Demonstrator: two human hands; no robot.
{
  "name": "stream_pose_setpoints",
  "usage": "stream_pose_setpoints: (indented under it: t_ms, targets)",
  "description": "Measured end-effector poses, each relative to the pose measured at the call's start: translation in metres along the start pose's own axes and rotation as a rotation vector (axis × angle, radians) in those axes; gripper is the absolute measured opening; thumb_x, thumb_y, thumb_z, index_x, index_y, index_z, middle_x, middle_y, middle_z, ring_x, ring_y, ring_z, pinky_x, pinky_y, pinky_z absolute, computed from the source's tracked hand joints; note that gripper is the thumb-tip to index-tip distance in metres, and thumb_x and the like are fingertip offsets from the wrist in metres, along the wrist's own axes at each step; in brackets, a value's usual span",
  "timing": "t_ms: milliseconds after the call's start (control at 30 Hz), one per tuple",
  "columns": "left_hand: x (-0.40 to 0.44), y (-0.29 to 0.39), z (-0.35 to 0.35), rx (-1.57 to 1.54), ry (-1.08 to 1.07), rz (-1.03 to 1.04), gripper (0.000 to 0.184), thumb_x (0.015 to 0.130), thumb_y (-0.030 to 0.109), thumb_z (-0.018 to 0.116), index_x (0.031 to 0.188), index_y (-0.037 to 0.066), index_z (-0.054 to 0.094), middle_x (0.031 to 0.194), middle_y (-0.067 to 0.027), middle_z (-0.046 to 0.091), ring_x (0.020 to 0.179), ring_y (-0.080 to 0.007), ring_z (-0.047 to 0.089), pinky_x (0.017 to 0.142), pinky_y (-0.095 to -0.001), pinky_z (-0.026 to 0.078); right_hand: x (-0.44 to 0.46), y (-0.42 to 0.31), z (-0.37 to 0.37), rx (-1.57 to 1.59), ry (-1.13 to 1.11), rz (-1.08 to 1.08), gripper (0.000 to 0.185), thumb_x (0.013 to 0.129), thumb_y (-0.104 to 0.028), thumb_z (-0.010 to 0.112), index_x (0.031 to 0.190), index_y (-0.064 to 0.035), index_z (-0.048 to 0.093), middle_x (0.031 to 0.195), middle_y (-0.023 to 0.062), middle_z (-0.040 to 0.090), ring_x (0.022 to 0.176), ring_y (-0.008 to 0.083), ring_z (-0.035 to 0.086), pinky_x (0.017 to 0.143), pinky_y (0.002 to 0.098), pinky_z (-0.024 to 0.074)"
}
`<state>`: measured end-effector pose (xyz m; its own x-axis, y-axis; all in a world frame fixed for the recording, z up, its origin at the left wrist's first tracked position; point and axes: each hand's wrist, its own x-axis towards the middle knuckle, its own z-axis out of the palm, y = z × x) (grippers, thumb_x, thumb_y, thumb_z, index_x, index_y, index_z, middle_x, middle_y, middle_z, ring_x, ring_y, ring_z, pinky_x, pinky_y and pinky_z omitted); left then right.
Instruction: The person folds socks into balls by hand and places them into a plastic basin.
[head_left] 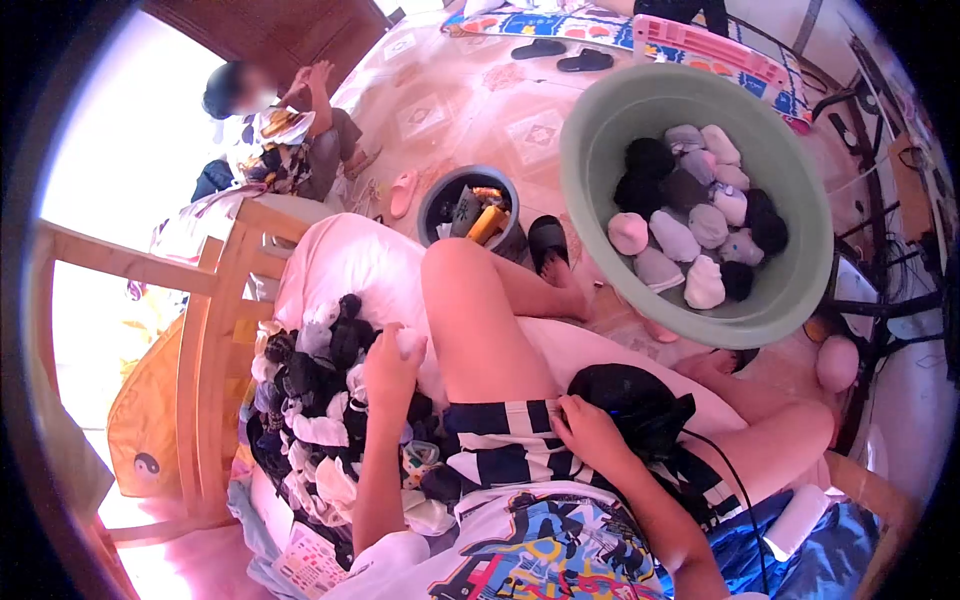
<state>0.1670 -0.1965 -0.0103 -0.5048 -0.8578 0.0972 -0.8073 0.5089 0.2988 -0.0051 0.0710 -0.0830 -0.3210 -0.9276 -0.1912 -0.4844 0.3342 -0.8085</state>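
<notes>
My left hand (pixel 390 372) is raised over the sock pile, its fingers closed round a small whitish bundle that looks like a rolled sock (pixel 409 343). Beneath and beside that wrist, a heap of loose socks (pixel 320 430), mostly black, white and grey, covers the bed. On my lap my right hand (pixel 592 428) rests against the checkered shorts (pixel 515 440), fingers loosely spread and holding nothing that I can see. A black bag-like item (pixel 630 405) with a cable lies right beside it. Ahead to the right, a large green basin (pixel 590 190) contains several balled socks (pixel 708 226) in black, grey, white and pink.
A small bin (pixel 432 222) with wrappers stands on the tiled floor in front of my knee. Wooden bed rails (pixel 205 370) rise at left. Another person (pixel 290 140) sits at the upper left. Black slippers (pixel 585 61) lie farther off, and a white roll (pixel 797 522) is at lower right.
</notes>
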Motion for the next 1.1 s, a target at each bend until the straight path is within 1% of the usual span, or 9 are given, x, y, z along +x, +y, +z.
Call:
stream_pose_setpoints:
  t_ms: [167, 267, 433, 500, 633, 700, 800, 900, 1100]
  targets:
    - [0.012, 0.084, -0.048, -0.517, -0.089, -0.151, 0.028, 0.098, 0.024, 0.053, 0.107, -0.001, 0.062, 0.080, -0.0090, 0.062, 0.072, -0.0109, 0.056, 0.067, -0.0294, 0.045, 0.002, 0.006, -0.002, 0.117, 0.004, 0.044, 0.022, 0.090, -0.020, 0.061, 0.098, 0.0005, 0.056, 0.088, 0.0204, 0.062, 0.082, 0.0396, 0.063, 0.072, 0.0449, 0.0511]
    - [-0.002, 0.109, -0.016, -1.009, -0.206, -0.097, 0.031, 0.101, 0.026, 0.047, 0.105, -0.001, 0.063, 0.088, -0.0062, 0.063, 0.076, -0.0115, 0.058, 0.071, -0.0274, 0.047, 0.001, 0.001, -0.004, 0.075, -0.014, 0.023, 0.022, 0.090, -0.020, 0.057, 0.100, -0.0003, 0.054, 0.093, 0.0207, 0.063, 0.085, 0.0407, 0.063, 0.074, 0.0481, 0.0511]
    - [-0.026, 0.177, 0.008, -1.390, -0.640, -0.151, 0.040, 0.104, 0.034, 0.038, 0.108, 0.000, 0.059, 0.093, -0.0067, 0.063, 0.086, -0.0132, 0.061, 0.077, -0.0261, 0.048, -0.021, -0.032, -0.036, 0.985, 0.241, 0.218, 0.046, 0.095, -0.022, 0.058, 0.133, -0.0034, 0.040, 0.099, 0.0118, 0.063, 0.083, 0.0223, 0.065, 0.073, 0.0361, 0.0532]
    - [-0.029, 0.192, 0.013, -1.379, -0.716, -0.042, 0.043, 0.104, 0.037, 0.036, 0.109, 0.001, 0.058, 0.091, -0.0070, 0.063, 0.085, -0.0121, 0.061, 0.076, -0.0248, 0.048, -0.024, -0.035, -0.058, 1.520, 0.383, 0.049, 0.061, 0.093, -0.020, 0.061, 0.143, -0.0056, 0.028, 0.113, 0.0102, 0.055, 0.097, 0.0188, 0.060, 0.081, 0.0348, 0.0519]
    - [-0.040, 0.214, 0.011, -1.498, -0.783, -0.020, 0.032, 0.101, 0.028, 0.046, 0.111, 0.000, 0.056, 0.095, -0.0081, 0.062, 0.088, -0.0132, 0.061, 0.078, -0.0268, 0.048, -0.040, -0.042, -0.090, 0.996, 0.407, -0.023, 0.078, 0.084, -0.016, 0.073, 0.145, -0.0071, 0.026, 0.127, 0.0115, 0.046, 0.116, 0.0195, 0.053, 0.094, 0.0334, 0.0475]
    - [-0.054, 0.230, 0.007, -1.211, -0.489, 0.189, 0.026, 0.095, 0.016, 0.057, 0.115, 0.000, 0.053, 0.102, -0.0114, 0.062, 0.093, -0.0179, 0.062, 0.084, -0.0309, 0.049, -0.044, -0.050, -0.100, 0.968, 0.420, 0.000, 0.083, 0.080, -0.016, 0.077, 0.145, -0.0071, 0.026, 0.128, 0.0104, 0.045, 0.118, 0.0200, 0.051, 0.097, 0.0336, 0.0450]
    - [-0.065, 0.223, 0.015, -1.074, -0.402, 0.433, 0.032, 0.089, 0.007, 0.062, 0.118, 0.000, 0.051, 0.108, -0.0148, 0.061, 0.097, -0.0237, 0.063, 0.089, -0.0348, 0.048, -0.041, -0.049, -0.099, 1.047, 0.451, 0.051, 0.089, 0.074, -0.010, 0.083, 0.144, -0.0069, 0.028, 0.130, 0.0091, 0.043, 0.121, 0.0204, 0.048, 0.101, 0.0340, 0.0425]
    - [-0.062, 0.224, 0.010, -1.012, -0.431, 0.468, 0.038, 0.087, 0.008, 0.064, 0.121, 0.000, 0.050, 0.114, -0.0181, 0.061, 0.101, -0.0286, 0.062, 0.090, -0.0362, 0.048, -0.037, -0.042, -0.094, 1.155, 0.479, 0.027, 0.082, 0.075, -0.015, 0.081, 0.141, -0.0042, 0.033, 0.129, 0.0136, 0.048, 0.118, 0.0204, 0.052, 0.101, 0.0342, 0.0440]
    - [-0.065, 0.233, 0.014, -0.755, -0.401, 0.581, 0.048, 0.083, 0.006, 0.066, 0.127, 0.001, 0.047, 0.119, -0.0213, 0.059, 0.105, -0.0374, 0.060, 0.089, -0.0405, 0.049, -0.038, -0.052, -0.104, 0.409, 0.703, 0.180, 0.053, 0.077, -0.005, 0.067, 0.125, 0.0024, 0.048, 0.116, 0.0195, 0.056, 0.105, 0.0335, 0.059, 0.091, 0.0354, 0.0464]
